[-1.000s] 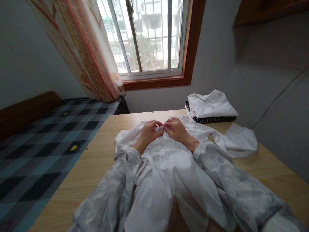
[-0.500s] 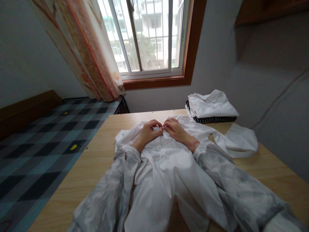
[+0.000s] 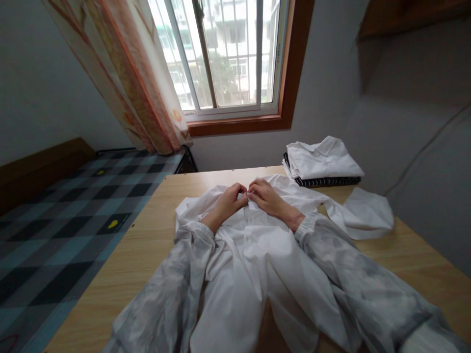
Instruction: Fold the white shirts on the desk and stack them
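A white shirt (image 3: 253, 245) lies spread on the wooden table (image 3: 121, 260), its hem toward me and one sleeve stretched out to the right. My left hand (image 3: 234, 197) pinches the shirt's front opening near the collar end. Close against it, my right hand (image 3: 268, 197) pinches the same spot from the other side. The fingertips of both hands nearly meet over the front strip. Whatever small part of the cloth or button sits between them is hidden by the fingers.
A folded stack of white clothing (image 3: 324, 159) with a black striped piece beneath stands at the table's back right. On the left is a bed with a checked cover (image 3: 73, 220). A curtain (image 3: 136, 83) hangs beside the window (image 3: 231, 54); a cable (image 3: 423, 152) runs along the right wall.
The fingers of my left hand have shifted very slightly at the pinch. The shirt and my right hand look almost the same.
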A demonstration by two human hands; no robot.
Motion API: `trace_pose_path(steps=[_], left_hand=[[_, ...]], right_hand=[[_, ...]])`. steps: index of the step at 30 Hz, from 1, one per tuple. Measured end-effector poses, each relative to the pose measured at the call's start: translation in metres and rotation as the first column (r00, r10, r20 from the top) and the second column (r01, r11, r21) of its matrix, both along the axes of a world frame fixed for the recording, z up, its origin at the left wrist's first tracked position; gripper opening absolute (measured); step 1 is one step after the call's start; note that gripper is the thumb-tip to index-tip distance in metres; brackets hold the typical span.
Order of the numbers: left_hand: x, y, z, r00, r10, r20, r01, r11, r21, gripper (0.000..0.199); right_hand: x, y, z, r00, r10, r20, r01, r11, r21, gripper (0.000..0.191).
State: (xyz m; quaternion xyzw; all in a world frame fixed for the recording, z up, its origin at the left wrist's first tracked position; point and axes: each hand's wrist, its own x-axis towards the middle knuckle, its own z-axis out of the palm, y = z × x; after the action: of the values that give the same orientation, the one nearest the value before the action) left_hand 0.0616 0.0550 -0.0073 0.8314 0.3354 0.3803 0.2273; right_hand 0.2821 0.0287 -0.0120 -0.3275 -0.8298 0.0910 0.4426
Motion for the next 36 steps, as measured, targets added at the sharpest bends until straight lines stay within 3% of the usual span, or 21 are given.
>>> trace_pose_path(steps=[5, 8, 14, 19, 23, 30, 36], left_hand=[[0.000, 0.005, -0.008, 1.000, -0.005, 0.006, 0.006, 0.995, -0.096, 0.015], [0.000, 0.002, -0.004, 0.999, -0.039, 0.015, 0.040, 0.996, -0.083, 0.018], [0.002, -0.008, 0.011, 0.999, -0.034, -0.010, 0.035, 0.987, 0.155, 0.016], [0.002, -0.012, 0.018, 0.987, 0.157, -0.027, -0.136, 0.921, 0.365, 0.011], [0.001, -0.014, 0.019, 0.976, 0.208, -0.069, -0.160, 0.893, 0.420, 0.012], [0.001, -0.012, 0.016, 0.989, 0.145, -0.041, -0.117, 0.911, 0.396, 0.016], [0.001, -0.005, 0.013, 0.993, 0.017, 0.116, -0.041, 0.978, 0.206, 0.016]], right_hand=[[0.001, -0.001, 0.003, 0.997, 0.022, -0.074, -0.023, 0.999, -0.026, 0.016], [0.004, -0.001, 0.005, 0.991, 0.049, -0.123, -0.060, 0.995, -0.082, 0.016], [0.013, 0.007, 0.001, 0.967, 0.104, -0.234, -0.159, 0.960, -0.229, 0.013], [0.012, 0.010, -0.003, 0.943, 0.083, -0.322, -0.174, 0.948, -0.266, 0.015], [0.009, 0.011, -0.004, 0.943, 0.052, -0.329, -0.146, 0.952, -0.269, 0.018], [0.008, 0.014, -0.005, 0.939, 0.063, -0.339, -0.152, 0.958, -0.242, 0.022], [0.012, 0.015, -0.006, 0.905, 0.063, -0.422, -0.209, 0.928, -0.309, 0.028]])
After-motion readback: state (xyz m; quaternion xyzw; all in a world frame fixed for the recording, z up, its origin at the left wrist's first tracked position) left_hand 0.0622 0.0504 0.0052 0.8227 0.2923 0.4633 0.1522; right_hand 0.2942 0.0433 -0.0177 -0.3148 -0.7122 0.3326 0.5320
